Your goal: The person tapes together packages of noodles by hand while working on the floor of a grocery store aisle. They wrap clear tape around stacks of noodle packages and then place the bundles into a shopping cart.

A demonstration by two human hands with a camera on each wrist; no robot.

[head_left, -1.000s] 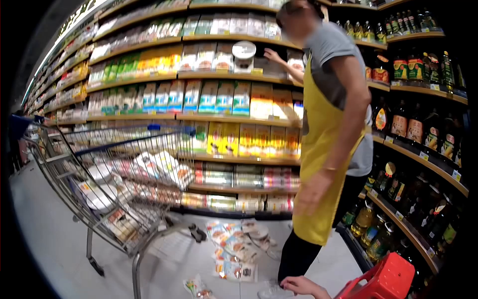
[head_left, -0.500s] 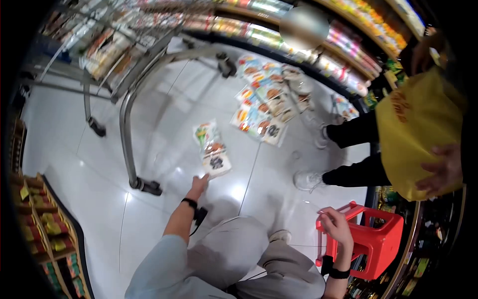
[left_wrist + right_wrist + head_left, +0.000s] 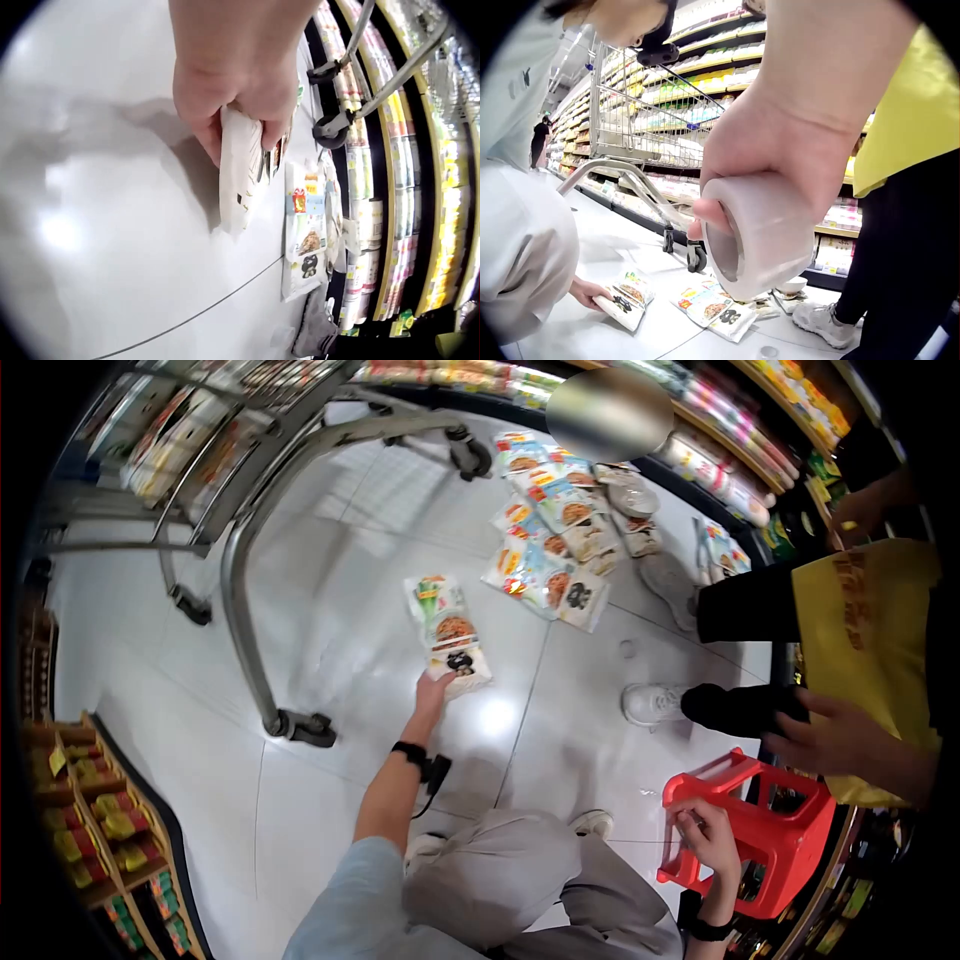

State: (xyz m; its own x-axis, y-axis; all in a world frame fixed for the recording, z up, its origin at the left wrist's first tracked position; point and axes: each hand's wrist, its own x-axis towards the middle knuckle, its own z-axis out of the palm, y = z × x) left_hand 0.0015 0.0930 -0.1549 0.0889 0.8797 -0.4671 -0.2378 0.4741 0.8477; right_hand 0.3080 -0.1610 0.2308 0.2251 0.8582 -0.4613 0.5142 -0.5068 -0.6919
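My left hand (image 3: 434,695) grips the near end of a white food packet (image 3: 238,176), thumb on one side and fingers on the other. Colourful pictures of food cover the top of its printed bags (image 3: 445,622). In the right wrist view, a roll of clear tape (image 3: 769,232) sits in my right hand (image 3: 776,154), with fingertips showing through its core. From the head view, that hand overlaps the red plastic stool (image 3: 745,830). More printed food packets (image 3: 545,565) lie spread on the floor beyond, some overlapping.
A metal shopping cart (image 3: 240,560) stands at the left, its wheels on the tiles. At the right, a person in a yellow apron (image 3: 870,670) stands close to the stool. Stocked shelves (image 3: 715,410) line the back, and another rack (image 3: 105,820) is at lower left.
The head view has swung from the shelves down to the floor. My left hand has come further over the packet's near end. The other person's hand has moved down towards the stool.
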